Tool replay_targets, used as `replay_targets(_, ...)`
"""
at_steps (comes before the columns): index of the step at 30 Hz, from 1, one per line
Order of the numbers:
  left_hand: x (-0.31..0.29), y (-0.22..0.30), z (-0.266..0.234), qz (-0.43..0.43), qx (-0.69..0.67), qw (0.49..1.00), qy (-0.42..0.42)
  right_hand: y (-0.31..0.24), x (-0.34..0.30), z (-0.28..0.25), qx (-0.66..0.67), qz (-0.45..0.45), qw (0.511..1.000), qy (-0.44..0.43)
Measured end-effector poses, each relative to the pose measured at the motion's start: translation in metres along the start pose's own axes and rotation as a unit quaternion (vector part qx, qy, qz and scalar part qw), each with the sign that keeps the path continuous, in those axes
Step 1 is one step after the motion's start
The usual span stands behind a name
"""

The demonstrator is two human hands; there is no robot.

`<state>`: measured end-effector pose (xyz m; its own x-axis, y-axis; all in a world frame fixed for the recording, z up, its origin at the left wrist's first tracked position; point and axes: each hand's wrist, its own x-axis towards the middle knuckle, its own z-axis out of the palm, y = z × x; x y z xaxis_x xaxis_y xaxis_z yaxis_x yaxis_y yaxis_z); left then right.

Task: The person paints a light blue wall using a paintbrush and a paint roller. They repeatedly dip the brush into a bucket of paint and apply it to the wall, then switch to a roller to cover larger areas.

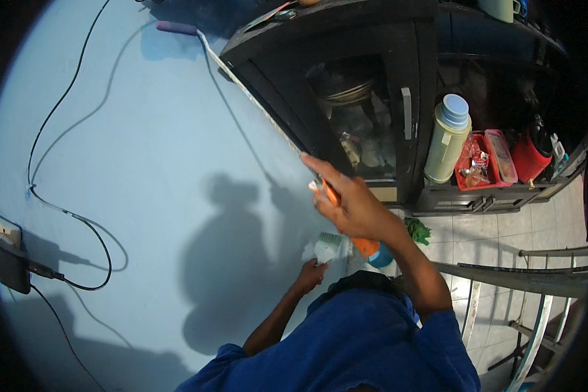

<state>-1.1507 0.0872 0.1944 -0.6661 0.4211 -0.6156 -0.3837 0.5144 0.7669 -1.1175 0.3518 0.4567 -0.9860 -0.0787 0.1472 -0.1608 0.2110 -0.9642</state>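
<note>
The right hand [354, 208] gripped an orange-handled tool [364, 243] beside the blue wall [150, 150]. The left hand [311, 273] pressed a pale brush [328, 247] to that wall, fingers closed around it

A lived-in home, apparently a kitchen or dining corner. Shown by a light blue painted wall [144, 163] with a loose black cable [65, 209] running to a wall socket [5, 230], a dark wooden cabinet [346, 78] with a glass door and stacked metal pots [346, 88] and dishes behind it, and a pale tiled floor [496, 235]. Confirmed by household things on the low shelf beside the cabinet: a tall cream thermos flask [447, 140] with a blue cap, a red plastic basket [480, 163] of small packets, and a red jug [532, 153].
</note>
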Motion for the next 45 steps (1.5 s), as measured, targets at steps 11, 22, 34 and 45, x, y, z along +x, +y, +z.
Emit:
replay_targets(11,-0.01,-0.024,-0.001,-0.07,-0.026,0.997,0.02,0.059,-0.132,0.013,0.015,0.159,0.987,-0.013)
replay_targets(22,-0.032,0.015,0.012,-0.005,0.053,0.98,0.193,0.099,-0.191,-0.005,0.023,0.195,0.98,0.017)
replay_targets(34,-0.086,0.289,-0.048,0.565,0.135,0.66,0.477,0.117,-0.23,-0.014,0.054,0.268,0.96,0.059)
replay_targets(45,-0.148,0.518,-0.128,0.697,-0.018,0.496,0.517,0.125,-0.238,0.001,0.063,0.276,0.959,-0.008)
